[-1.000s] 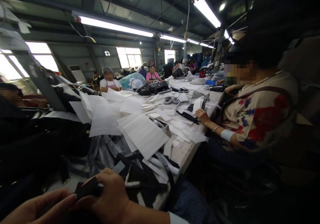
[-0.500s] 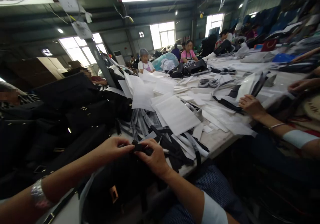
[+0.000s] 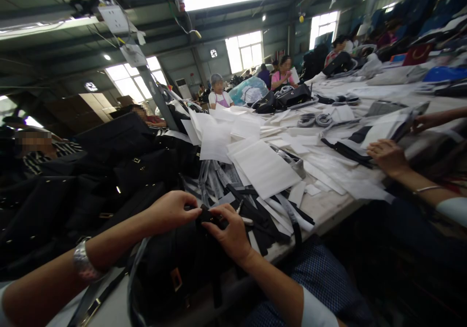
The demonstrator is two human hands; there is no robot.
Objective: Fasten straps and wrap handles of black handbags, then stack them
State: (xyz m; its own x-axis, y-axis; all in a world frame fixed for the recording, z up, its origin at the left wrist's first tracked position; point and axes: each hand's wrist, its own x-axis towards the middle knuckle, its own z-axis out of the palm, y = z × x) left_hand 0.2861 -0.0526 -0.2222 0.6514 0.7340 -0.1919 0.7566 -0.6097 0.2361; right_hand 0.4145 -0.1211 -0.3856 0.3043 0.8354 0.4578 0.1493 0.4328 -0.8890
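Observation:
In front of me stands a black handbag [image 3: 156,263] with a gold-coloured metal clasp [image 3: 176,279]. A short black strap [image 3: 206,215] rises at its top, and both my hands pinch it. My left hand [image 3: 175,209] comes from the left, thumb and fingers closed on the strap's near end. From the other side my right hand [image 3: 230,230] grips it between thumb and fingers, close to my left fingertips. Small metal glints show on the strap, but its lower end merges with the dark bag.
Black bags [image 3: 142,171] are heaped on my left. White foam sheets [image 3: 266,169] and black strips [image 3: 251,215] cover the table [image 3: 332,212] ahead. On the right, a co-worker's hand [image 3: 388,157] holds a pale panel [image 3: 383,135]. A post with sockets [image 3: 114,19] rises at left.
The view has shifted, so the scene sits slightly further right. My fingers have changed their hold on the strap, the left thumb now nearer its top. The co-worker's panel is tilted lower.

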